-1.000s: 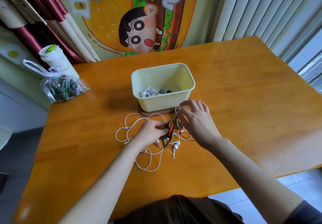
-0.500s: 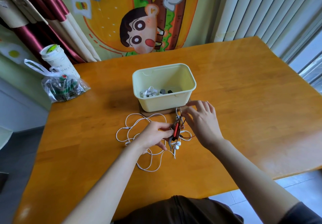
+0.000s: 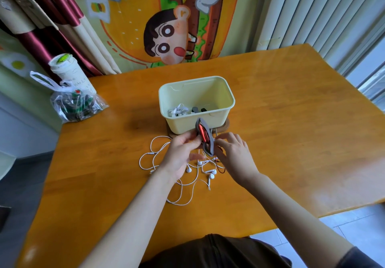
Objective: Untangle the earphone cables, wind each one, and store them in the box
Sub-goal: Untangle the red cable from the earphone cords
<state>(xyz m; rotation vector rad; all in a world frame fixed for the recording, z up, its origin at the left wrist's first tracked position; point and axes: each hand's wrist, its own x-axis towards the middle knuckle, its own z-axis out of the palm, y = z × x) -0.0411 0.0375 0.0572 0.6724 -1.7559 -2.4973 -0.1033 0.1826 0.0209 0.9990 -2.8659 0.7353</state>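
The left hand [image 3: 183,153] pinches the red earphone [image 3: 205,137], holding it upright just in front of the box [image 3: 220,119]. The right hand [image 3: 235,155] curls just beside it; I cannot tell whether it grips anything. White cables [image 3: 181,186] lie tangled on the table [image 3: 291,122] beneath both hands.

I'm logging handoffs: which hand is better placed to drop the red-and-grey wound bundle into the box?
Likely left. The left hand grips the bundle just in front of the box; the right hand only reaches its lower end.

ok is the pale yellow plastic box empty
No, a bundle of white earphones and some dark pieces lie inside the pale yellow plastic box.
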